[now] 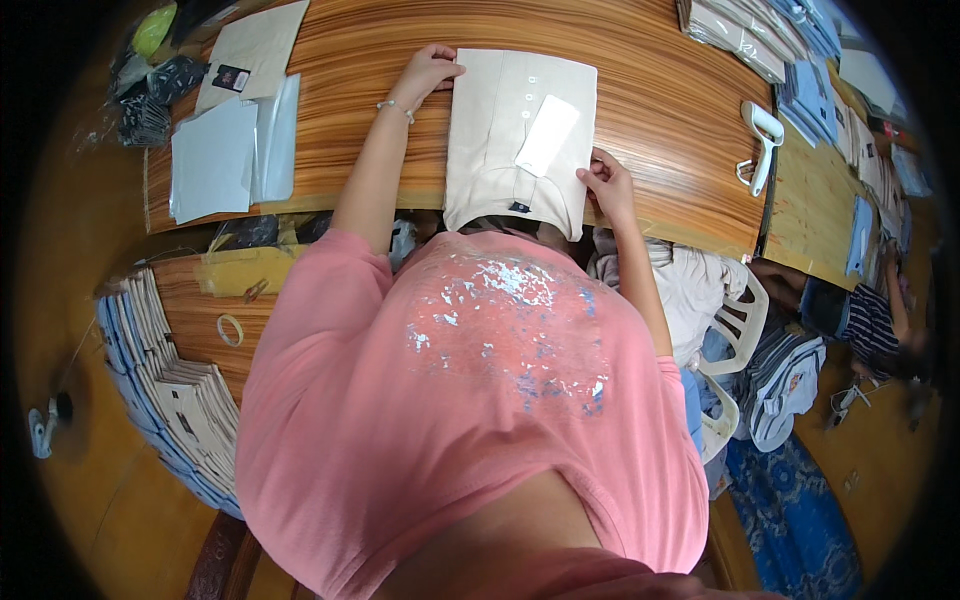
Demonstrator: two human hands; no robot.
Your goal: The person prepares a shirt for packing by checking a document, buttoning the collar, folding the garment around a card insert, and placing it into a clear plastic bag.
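Observation:
A folded cream shirt point(480, 120) lies flat on the wood-grain table point(350, 60) in front of me, its neckline toward my body. Buttons run down its placket, and a white hang tag point(548, 136) rests slantwise across it. A small dark label point(520, 207) shows inside the collar. At the shirt's far left corner, my left hand point(430, 75) has its fingers closed on the edge. My right hand point(608, 185) pinches the right edge, nearer the collar, between thumb and fingers.
Clear plastic sleeves and pale sheets point(212, 158) lie at the left beside another cream garment point(255, 50). A white tagging tool point(762, 145) sits at the right. Stacks of folded shirts point(190, 400) stand lower left. A white chair point(742, 320) holds clothes; another person point(870, 320) is at far right.

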